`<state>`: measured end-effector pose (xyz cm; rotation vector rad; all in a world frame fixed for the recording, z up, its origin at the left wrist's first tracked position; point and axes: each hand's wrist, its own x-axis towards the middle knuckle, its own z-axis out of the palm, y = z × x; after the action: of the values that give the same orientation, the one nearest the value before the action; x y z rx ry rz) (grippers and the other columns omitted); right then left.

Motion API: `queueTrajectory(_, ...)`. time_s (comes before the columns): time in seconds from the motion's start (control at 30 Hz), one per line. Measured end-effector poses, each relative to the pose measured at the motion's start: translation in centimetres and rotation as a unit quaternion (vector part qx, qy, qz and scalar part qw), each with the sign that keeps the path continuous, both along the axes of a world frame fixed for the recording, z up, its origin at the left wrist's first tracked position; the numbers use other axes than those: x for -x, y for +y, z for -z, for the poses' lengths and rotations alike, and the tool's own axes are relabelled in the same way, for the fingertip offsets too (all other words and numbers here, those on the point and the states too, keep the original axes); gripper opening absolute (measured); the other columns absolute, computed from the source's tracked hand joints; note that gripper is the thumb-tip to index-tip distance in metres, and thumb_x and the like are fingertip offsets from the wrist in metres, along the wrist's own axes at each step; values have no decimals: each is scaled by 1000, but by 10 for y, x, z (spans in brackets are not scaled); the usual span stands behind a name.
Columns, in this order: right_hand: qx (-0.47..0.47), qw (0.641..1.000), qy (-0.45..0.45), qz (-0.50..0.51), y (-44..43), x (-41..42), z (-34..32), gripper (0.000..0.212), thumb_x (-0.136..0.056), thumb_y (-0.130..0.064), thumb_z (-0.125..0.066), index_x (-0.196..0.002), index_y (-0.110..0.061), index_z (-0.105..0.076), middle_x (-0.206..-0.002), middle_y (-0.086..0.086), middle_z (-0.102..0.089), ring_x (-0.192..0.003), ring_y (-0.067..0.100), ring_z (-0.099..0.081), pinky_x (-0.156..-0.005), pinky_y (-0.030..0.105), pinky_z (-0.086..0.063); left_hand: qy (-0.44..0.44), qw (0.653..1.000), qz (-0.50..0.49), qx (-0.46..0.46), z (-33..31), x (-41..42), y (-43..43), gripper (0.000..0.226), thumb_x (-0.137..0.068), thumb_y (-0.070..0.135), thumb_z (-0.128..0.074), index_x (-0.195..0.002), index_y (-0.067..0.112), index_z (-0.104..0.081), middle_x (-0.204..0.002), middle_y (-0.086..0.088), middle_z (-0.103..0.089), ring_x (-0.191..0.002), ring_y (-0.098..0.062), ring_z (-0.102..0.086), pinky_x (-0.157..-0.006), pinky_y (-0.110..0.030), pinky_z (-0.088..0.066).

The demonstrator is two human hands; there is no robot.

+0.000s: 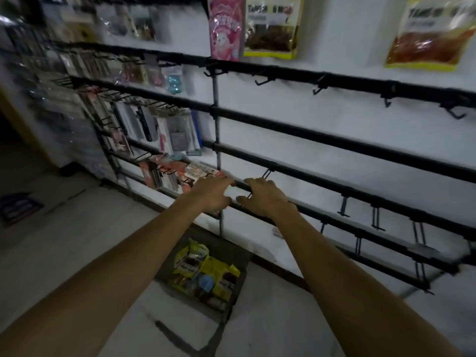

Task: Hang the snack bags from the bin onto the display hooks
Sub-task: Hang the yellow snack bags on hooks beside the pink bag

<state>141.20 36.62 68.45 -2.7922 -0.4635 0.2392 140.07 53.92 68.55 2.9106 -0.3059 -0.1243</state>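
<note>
The black rail rack (334, 140) filled the wall in front of me, hung with small goods on the left and mostly bare hooks on the right, which I judged was where my stock belonged. A few snack bags (270, 27) hung along the top, cut off by the frame. The bin (228, 243) sat on the floor against the wall below my arms, close enough to dip into, with the yellow bags (203, 274) heaped inside. I reached for a low rail with both arms. My left hand (212, 194) hovered at it, fingers loosely bent and apparently empty. My right hand (265, 198) bracketed a double-wire hook (268, 172) between finger and thumb, perhaps to steady it. Blur hid whether I pinched it, and the bag labels were unreadable.
</note>
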Motion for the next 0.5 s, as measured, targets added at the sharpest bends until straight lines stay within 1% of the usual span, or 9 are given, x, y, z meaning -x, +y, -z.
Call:
queueTrajectory(0.03, -1, 1000, 6, -8, 16, 1, 7, 68, -93, -59, -52, -149, -25, -37, -151, 10, -41, -137, 34, -38, -109, 49, -40, 1, 1000, -7, -3, 8, 3, 17, 53, -85, 34, -60, -136, 27, -47, -139, -4, -52, -123, -31, -51, -98, -43, -45)
queueTrajectory(0.1, 4, 1000, 22, -21, 43, 2, 23, 70, -92, -62, -50, -149, -24, -38, -151, 10, -41, -137, 35, -38, -109, 49, -39, 5, 1000, -18, -19, 27, 8, 48, 48, -88, 31, -60, -134, 21, -50, -137, -8, -52, -121, -32, -50, -95, -41, -44)
queueTrajectory(0.23, 15, 996, 68, -53, 97, 3, 73, 74, -89, -69, -47, -146, -23, -40, -148, 10, -44, -132, 36, -42, -105, 51, -42, 42, 998, -31, -36, 77, 18, 106, 46, -93, 35, -54, -137, 23, -46, -137, -9, -51, -120, -33, -50, -93, -44, -43)
queueTrajectory(0.27, 14, 995, 80, -57, 105, 3, 84, 74, -88, -70, -46, -146, -23, -40, -147, 10, -45, -129, 36, -44, -103, 51, -43, 53, 997, -30, -37, 89, 19, 116, 45, -94, 35, -53, -137, 23, -46, -135, -9, -52, -117, -33, -52, -89, -43, -44)
queueTrajectory(0.33, 12, 992, 111, -64, 122, 2, 109, 68, -91, -65, -47, -145, -24, -41, -142, 10, -48, -125, 37, -46, -101, 50, -44, 80, 995, -39, -35, 113, 20, 136, 41, -94, 34, -51, -134, 24, -47, -128, -9, -55, -112, -34, -54, -79, -39, -42)
queueTrajectory(0.37, 10, 989, 130, -68, 129, -3, 121, 63, -92, -62, -49, -142, -24, -44, -139, 11, -50, -124, 37, -48, -100, 48, -45, 92, 994, -46, -29, 123, 18, 144, 40, -94, 33, -51, -132, 24, -48, -126, -7, -55, -111, -34, -54, -80, -39, -40)
queueTrajectory(0.4, 8, 986, 151, -71, 137, -9, 135, 59, -91, -60, -50, -138, -25, -47, -135, 11, -52, -122, 36, -50, -98, 47, -47, 105, 992, -58, -25, 136, 14, 152, 39, -93, 34, -52, -131, 25, -48, -126, -7, -54, -112, -34, -54, -84, -41, -40)
queueTrajectory(0.43, 7, 984, 161, -72, 142, -12, 143, 59, -87, -62, -50, -133, -26, -50, -132, 10, -54, -120, 36, -52, -96, 46, -48, 106, 992, -64, -25, 146, 14, 157, 40, -92, 34, -53, -131, 25, -48, -128, -7, -53, -113, -34, -54, -87, -42, -40)
queueTrajectory(0.5, 10, 981, 181, -73, 155, -29, 171, 71, -78, -72, -41, -132, -27, -50, -133, 10, -56, -120, 37, -54, -95, 48, -49, 129, 989, -75, -21, 167, 7, 167, 42, -92, 32, -54, -133, 26, -47, -133, -8, -52, -116, -34, -52, -91, -40, -39)
